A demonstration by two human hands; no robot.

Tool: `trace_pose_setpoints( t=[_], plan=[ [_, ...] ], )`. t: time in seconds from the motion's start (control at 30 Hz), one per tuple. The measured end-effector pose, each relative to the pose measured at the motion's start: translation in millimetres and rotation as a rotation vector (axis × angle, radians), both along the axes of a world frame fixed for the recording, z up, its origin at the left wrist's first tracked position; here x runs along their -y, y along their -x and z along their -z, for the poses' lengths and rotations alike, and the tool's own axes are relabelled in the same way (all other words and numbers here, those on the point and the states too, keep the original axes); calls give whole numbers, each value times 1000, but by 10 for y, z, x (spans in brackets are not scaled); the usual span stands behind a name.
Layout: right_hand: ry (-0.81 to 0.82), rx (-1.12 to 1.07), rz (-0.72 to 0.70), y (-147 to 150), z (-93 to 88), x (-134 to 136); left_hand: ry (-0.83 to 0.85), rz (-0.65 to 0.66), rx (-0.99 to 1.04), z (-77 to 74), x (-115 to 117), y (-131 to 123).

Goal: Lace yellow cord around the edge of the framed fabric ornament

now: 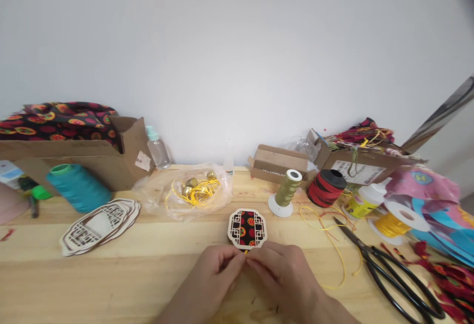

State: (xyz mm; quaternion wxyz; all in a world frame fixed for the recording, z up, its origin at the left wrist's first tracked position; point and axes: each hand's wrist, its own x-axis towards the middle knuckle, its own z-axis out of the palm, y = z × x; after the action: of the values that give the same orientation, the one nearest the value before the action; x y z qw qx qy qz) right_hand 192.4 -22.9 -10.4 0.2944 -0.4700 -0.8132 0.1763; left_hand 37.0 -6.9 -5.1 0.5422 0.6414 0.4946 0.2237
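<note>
This looks like a craft workspace, either a small workshop or a hobby corner at home; I cannot tell which. A wooden table (148,284) fills the lower frame, set against a plain white wall (237,67). Sewing supplies crowd it: a teal cone (79,186) at left, an olive spool (288,190) right of centre, a yellow spool (392,225) at right. Glue (363,201) and big scissors (392,269) sit at right, near fabric scraps (452,279). Wooden cut-outs (83,232) lie piled at left; a cloth-backed panel (247,227) shows at lower centre. Cardboard boxes (85,166) at middle left and right hold printed cloth (70,121) and trimmings (368,134).
</note>
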Motion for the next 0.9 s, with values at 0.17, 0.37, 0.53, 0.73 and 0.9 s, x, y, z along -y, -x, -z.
trace_pose_setpoints(
  t=[0.17,0.37,0.53,0.73,0.9],
  plan=[
    [162,-85,66,26,-78,1,-46,-10,-11,46,0,-5],
    [424,-348,65,77,-88,-10,-94,-29,9,12,29,-25],
    [557,-624,181,116,-2,-54,-122,-17,9,-7,32,-43],
    [730,-809,316,89,37,-82,-147,-68,-12,-24,20,-59],
    [735,-833,376,85,58,-84,-89,-144,136,-22,26,-82]
  ],
)
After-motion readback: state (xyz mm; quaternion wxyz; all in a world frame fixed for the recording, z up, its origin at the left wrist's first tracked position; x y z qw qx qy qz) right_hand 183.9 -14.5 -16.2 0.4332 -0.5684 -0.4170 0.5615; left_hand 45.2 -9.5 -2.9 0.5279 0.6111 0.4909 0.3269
